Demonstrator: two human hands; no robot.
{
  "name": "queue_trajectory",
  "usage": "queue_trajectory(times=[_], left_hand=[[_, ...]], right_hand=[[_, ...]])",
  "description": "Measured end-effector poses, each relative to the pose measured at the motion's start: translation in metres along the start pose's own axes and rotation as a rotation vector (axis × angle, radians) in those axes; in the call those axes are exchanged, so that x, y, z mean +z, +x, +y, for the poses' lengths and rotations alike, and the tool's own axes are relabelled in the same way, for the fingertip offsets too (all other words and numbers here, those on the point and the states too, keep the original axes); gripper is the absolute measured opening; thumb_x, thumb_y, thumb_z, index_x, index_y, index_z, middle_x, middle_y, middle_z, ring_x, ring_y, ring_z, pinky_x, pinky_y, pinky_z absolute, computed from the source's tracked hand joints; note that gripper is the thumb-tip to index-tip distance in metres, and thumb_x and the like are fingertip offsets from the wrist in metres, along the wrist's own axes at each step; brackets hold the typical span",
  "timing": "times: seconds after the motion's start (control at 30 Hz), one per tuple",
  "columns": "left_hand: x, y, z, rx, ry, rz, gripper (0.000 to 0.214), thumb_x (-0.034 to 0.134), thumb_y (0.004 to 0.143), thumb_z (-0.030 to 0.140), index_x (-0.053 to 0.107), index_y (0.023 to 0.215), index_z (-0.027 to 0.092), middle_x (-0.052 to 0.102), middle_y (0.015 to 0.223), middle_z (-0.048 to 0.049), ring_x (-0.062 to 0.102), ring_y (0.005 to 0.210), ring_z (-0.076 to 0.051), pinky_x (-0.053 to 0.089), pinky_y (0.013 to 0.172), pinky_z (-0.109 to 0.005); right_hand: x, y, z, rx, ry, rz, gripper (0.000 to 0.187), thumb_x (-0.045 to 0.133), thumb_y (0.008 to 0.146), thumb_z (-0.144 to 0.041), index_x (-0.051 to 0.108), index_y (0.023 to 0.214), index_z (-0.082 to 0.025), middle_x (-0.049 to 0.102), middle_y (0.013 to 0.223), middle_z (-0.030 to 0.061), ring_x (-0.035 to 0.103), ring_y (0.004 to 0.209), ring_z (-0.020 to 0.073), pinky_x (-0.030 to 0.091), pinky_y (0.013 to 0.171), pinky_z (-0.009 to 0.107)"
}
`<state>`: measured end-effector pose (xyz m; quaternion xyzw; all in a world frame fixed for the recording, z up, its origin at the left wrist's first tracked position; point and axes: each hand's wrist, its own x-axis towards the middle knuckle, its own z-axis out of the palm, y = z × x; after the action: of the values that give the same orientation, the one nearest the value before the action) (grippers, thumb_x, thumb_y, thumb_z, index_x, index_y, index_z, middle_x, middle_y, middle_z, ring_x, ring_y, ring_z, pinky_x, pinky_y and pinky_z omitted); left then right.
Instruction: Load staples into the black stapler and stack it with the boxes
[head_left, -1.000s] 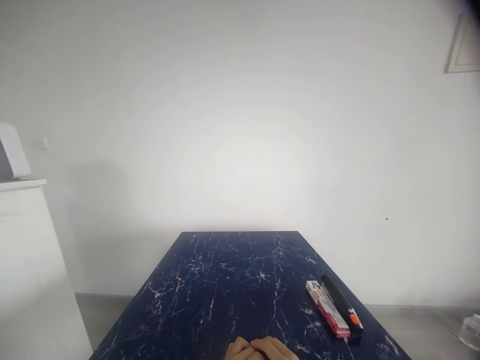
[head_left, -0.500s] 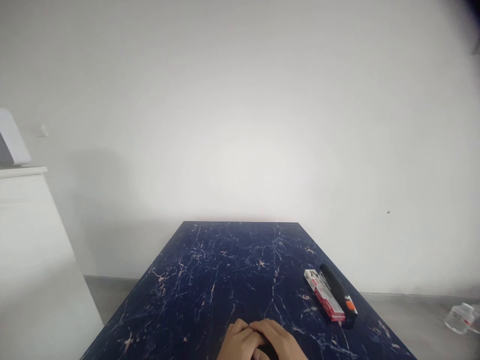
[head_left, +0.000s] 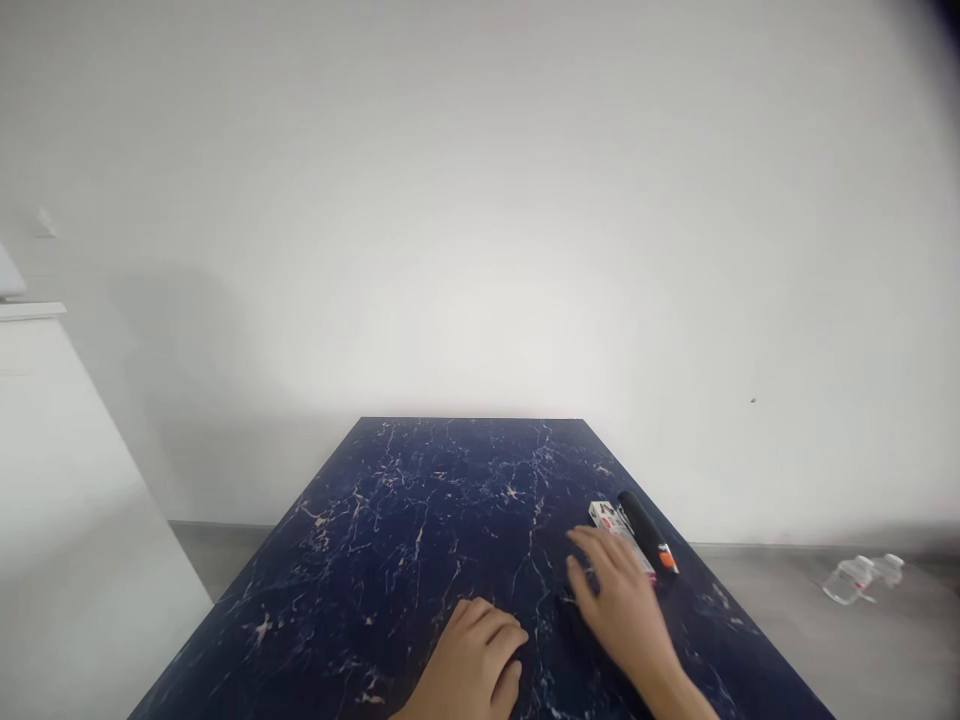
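My left hand (head_left: 471, 665) rests on the dark blue marbled table (head_left: 420, 530) near its front edge, fingers curled loosely with nothing in them. My right hand (head_left: 619, 595) stretches forward and to the right, fingers spread flat, its fingertips touching or just short of a red and white flat box (head_left: 616, 522). A black marker with an orange band (head_left: 646, 535) lies right beside that box on its far side, near the table's right edge.
A white cabinet (head_left: 67, 520) stands at the left. A plain white wall rises behind the table. On the grey floor at the right lies a clear plastic bottle (head_left: 859, 578).
My hands were clasped together at the table's front edge; they have parted, and the right one has reached out toward the box and marker. The view has tilted down.
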<state>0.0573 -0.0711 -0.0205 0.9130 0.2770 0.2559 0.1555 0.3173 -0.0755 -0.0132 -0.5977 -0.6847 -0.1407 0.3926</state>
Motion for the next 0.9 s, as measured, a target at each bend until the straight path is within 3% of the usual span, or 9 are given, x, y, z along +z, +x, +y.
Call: queue_trajectory(times=[0.13, 0.23, 0.3, 0.5, 0.73, 0.9], left_hand=[[-0.009, -0.002, 0.01, -0.025, -0.03, -0.015, 0.036, 0.056, 0.093, 0.011, 0.064, 0.124, 0.028, 0.07, 0.119, -0.0019, 0.06, 0.109, -0.023, 0.045, 0.104, -0.046], [-0.012, -0.003, 0.012, -0.018, -0.043, -0.009, 0.034, 0.054, 0.095, 0.013, 0.064, 0.124, 0.027, 0.07, 0.119, -0.0041, 0.059, 0.111, -0.023, 0.047, 0.103, -0.046], [-0.013, -0.003, 0.012, -0.024, -0.046, -0.011, 0.033, 0.053, 0.096, 0.014, 0.065, 0.124, 0.026, 0.07, 0.12, -0.0049, 0.059, 0.111, -0.024, 0.047, 0.103, -0.046], [-0.018, -0.003, 0.016, -0.038, -0.034, -0.006, 0.034, 0.052, 0.098, 0.015, 0.065, 0.128, 0.027, 0.07, 0.121, -0.0043, 0.06, 0.113, -0.023, 0.048, 0.102, -0.045], [-0.02, -0.004, 0.016, -0.027, -0.024, 0.026, 0.033, 0.051, 0.098, 0.017, 0.064, 0.128, 0.026, 0.069, 0.121, -0.0052, 0.061, 0.113, -0.024, 0.048, 0.103, -0.046], [-0.02, -0.004, 0.013, -0.066, 0.002, 0.076, 0.038, 0.051, 0.098, 0.017, 0.059, 0.134, 0.026, 0.063, 0.131, -0.0075, 0.058, 0.12, -0.026, 0.048, 0.105, -0.05]], right_hand=[[-0.021, -0.003, 0.07, 0.38, -0.351, 0.109, 0.053, 0.045, 0.095, -0.046, 0.058, 0.136, -0.015, 0.055, 0.142, 0.0214, 0.048, 0.133, 0.0417, 0.037, 0.11, 0.06], [-0.033, -0.009, 0.102, 0.676, -0.272, -0.12, 0.066, 0.04, 0.095, -0.056, 0.053, 0.143, -0.013, 0.061, 0.135, 0.0218, 0.058, 0.124, 0.0392, 0.047, 0.1, 0.051], [-0.035, -0.011, 0.109, 0.737, -0.155, -0.269, 0.066, 0.04, 0.094, -0.059, 0.053, 0.143, -0.016, 0.069, 0.123, 0.017, 0.064, 0.115, 0.0355, 0.049, 0.095, 0.045], [-0.028, -0.006, 0.089, 0.752, -0.148, -0.28, 0.063, 0.041, 0.095, -0.054, 0.052, 0.145, -0.016, 0.072, 0.112, 0.0161, 0.068, 0.104, 0.0329, 0.049, 0.086, 0.04], [-0.035, -0.002, 0.072, 0.774, -0.092, -0.285, 0.057, 0.045, 0.094, -0.052, 0.058, 0.139, -0.019, 0.074, 0.109, 0.0132, 0.07, 0.101, 0.0316, 0.05, 0.085, 0.038], [-0.027, 0.0, 0.035, 0.701, -0.01, -0.303, 0.049, 0.049, 0.094, -0.046, 0.06, 0.134, -0.021, 0.075, 0.107, 0.0096, 0.071, 0.102, 0.0286, 0.049, 0.085, 0.035]])
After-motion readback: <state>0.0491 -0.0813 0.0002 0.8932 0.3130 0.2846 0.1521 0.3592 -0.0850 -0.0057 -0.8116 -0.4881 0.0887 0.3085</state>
